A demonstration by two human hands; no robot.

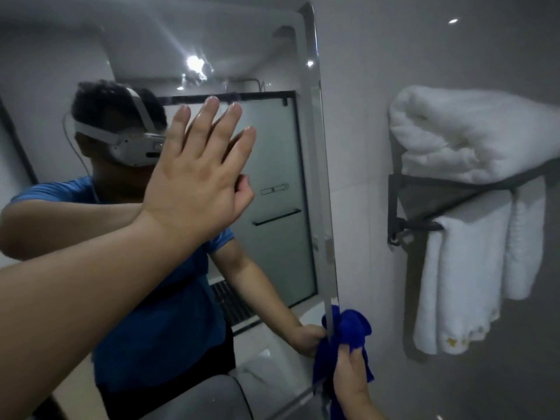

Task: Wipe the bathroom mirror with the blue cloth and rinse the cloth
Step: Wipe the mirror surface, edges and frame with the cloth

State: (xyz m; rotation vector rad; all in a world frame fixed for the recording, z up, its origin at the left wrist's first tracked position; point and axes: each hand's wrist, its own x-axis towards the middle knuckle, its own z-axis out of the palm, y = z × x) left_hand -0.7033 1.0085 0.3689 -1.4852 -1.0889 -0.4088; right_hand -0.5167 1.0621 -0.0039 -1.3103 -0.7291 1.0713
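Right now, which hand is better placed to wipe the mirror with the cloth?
The right hand: it grips the blue cloth at the lower right edge of the mirror. The left hand is raised in front of the glass with straight fingers and holds nothing.

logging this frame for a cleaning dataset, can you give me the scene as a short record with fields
left hand: raised flat in front of the mirror, fingers straight; contact with the glass unclear
right hand: grips the blue cloth at the mirror's lower right edge
cloth state: bunched, part hanging below the hand
wall right of mirror: dark rack with a folded white towel on top and white towels hanging below
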